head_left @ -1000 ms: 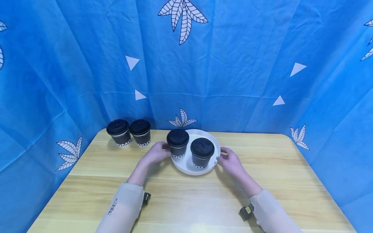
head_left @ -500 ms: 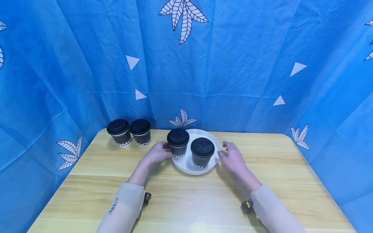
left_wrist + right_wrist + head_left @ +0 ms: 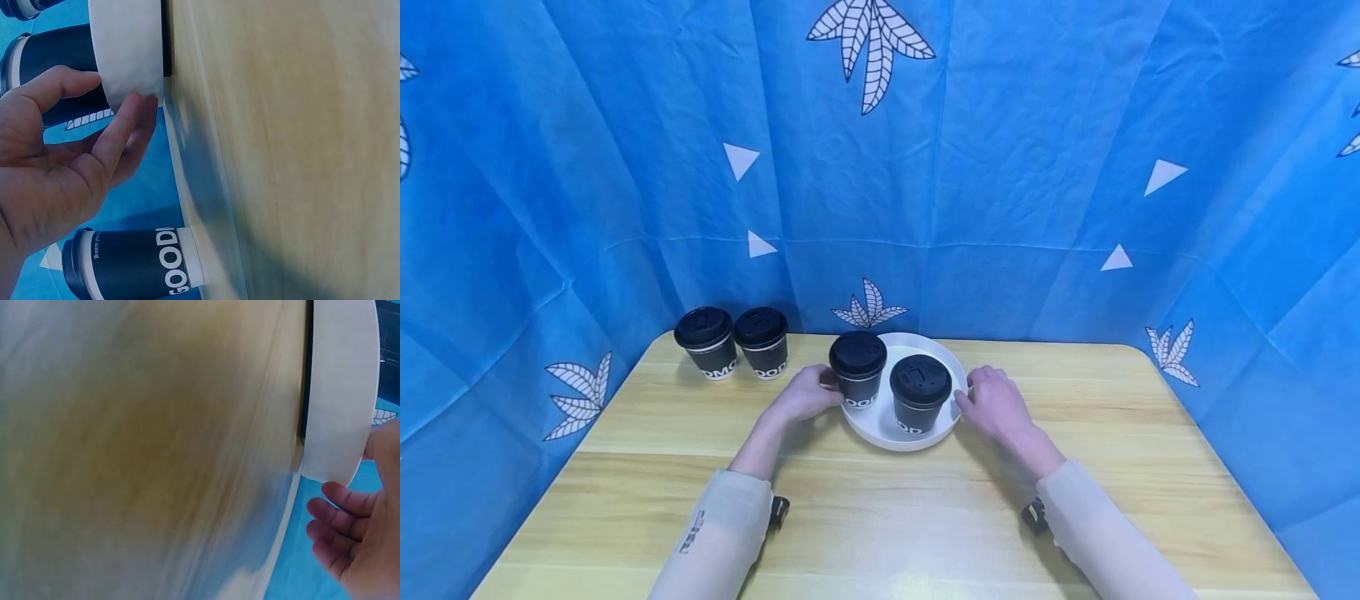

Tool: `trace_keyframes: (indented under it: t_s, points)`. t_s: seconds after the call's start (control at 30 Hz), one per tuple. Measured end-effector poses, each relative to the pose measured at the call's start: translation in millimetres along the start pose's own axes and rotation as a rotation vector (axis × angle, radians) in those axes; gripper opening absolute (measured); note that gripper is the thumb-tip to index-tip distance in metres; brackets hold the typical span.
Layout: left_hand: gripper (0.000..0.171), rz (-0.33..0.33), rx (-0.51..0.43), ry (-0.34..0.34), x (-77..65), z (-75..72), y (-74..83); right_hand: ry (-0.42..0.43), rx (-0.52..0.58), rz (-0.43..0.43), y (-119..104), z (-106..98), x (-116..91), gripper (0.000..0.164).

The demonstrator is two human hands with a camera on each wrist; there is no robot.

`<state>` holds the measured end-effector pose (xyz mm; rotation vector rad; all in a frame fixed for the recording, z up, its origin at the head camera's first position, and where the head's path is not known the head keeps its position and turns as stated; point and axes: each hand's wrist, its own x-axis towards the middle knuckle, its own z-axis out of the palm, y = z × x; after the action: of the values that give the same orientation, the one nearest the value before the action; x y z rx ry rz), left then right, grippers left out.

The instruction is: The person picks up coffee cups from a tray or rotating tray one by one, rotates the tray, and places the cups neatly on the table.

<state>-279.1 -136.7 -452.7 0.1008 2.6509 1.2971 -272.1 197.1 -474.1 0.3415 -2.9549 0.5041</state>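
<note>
A round white tray bears two black paper coffee cups with black lids, the left cup and the right cup. My left hand pinches the tray's left rim. In the left wrist view, its thumb lies over the rim beside a cup, and its fingers touch the outer wall. On the opposite side my right hand holds the rim. The right wrist view shows its fingertips curled by the wall, with the thumb mostly hidden behind the rim.
Two more lidded black cups, one at the far left corner and one beside it, stand on the wooden table. A blue patterned cloth hangs behind the table and along both sides.
My right hand's fingers spread away from the tray's rim half a second ago and have now come back onto it. The left hand, tray and cups stay where they were.
</note>
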Motion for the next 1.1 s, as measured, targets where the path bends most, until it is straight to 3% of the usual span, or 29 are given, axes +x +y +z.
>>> trace_keyframes:
  t_s: [0.23,0.57,0.9,1.1]
  points:
    - [0.06,0.003,-0.012,-0.001,-0.8,-0.8,0.1,0.008,-0.066,-0.02,-1.2,2.7,0.5,0.025]
    - [0.072,0.041,-0.13,0.007,-6.9,-11.8,-0.6,-0.016,-0.044,-0.014,-0.2,2.3,1.6,0.024]
    - [0.1,0.196,-0.261,-0.047,-6.6,-23.8,4.4,-0.028,-0.037,-0.006,2.4,3.4,3.2,0.023]
    - [0.105,0.23,-0.295,-0.055,1.6,-21.5,5.0,-0.023,-0.032,-0.006,2.0,2.7,3.0,0.022]
